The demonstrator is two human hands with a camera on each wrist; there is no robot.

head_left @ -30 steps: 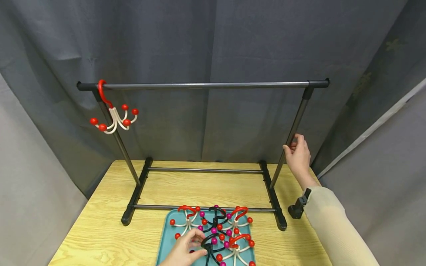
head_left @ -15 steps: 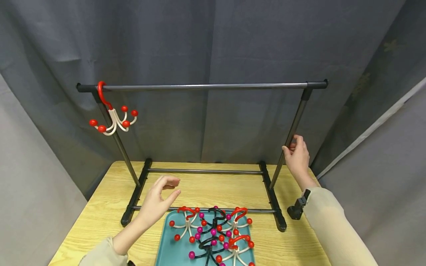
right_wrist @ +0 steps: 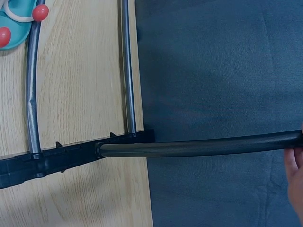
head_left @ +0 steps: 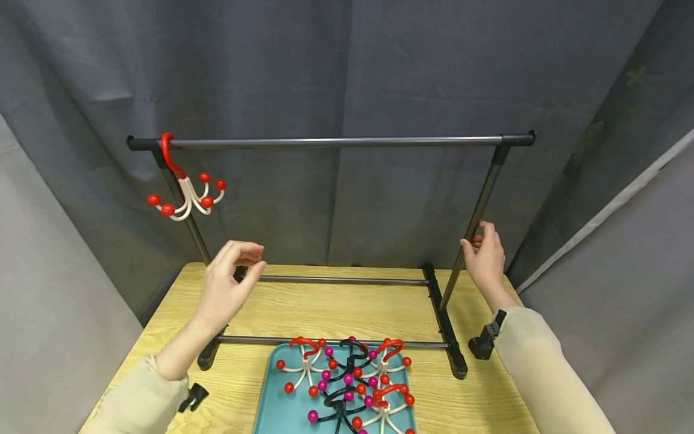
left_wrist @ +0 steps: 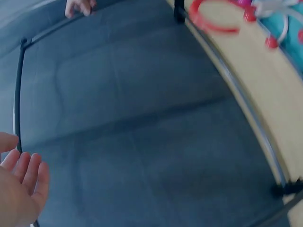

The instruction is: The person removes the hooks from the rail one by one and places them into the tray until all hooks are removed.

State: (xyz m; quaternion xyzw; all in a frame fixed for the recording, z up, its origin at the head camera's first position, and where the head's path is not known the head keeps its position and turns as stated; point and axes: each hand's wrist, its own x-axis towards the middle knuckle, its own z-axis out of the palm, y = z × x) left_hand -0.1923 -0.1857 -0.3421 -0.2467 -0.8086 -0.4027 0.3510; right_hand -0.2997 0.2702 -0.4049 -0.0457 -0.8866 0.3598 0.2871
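Note:
My left hand (head_left: 225, 286) is raised in front of the rack's left post (head_left: 197, 238), fingers bent loosely with nothing between them and the thumb. The left wrist view also shows this hand (left_wrist: 23, 189) holding nothing. My right hand (head_left: 485, 256) grips the rack's right post (head_left: 481, 202) partway up. The same post (right_wrist: 203, 146) runs into the fingers at the edge of the right wrist view. From the left end of the top bar (head_left: 336, 142) hangs a white multi-arm hanger (head_left: 187, 196) with a red hook and red ball tips.
A teal tray (head_left: 264, 416) at the front holds several more hangers, including a black one (head_left: 340, 407) with magenta balls and a white one (head_left: 306, 364) with red balls. The rack's base bars (head_left: 347, 281) cross the wooden table (head_left: 325, 307). Grey curtains hang behind.
My left hand has left the black hanger in the tray and moved up and left to the left post, carrying nothing. The right hand stays on its post.

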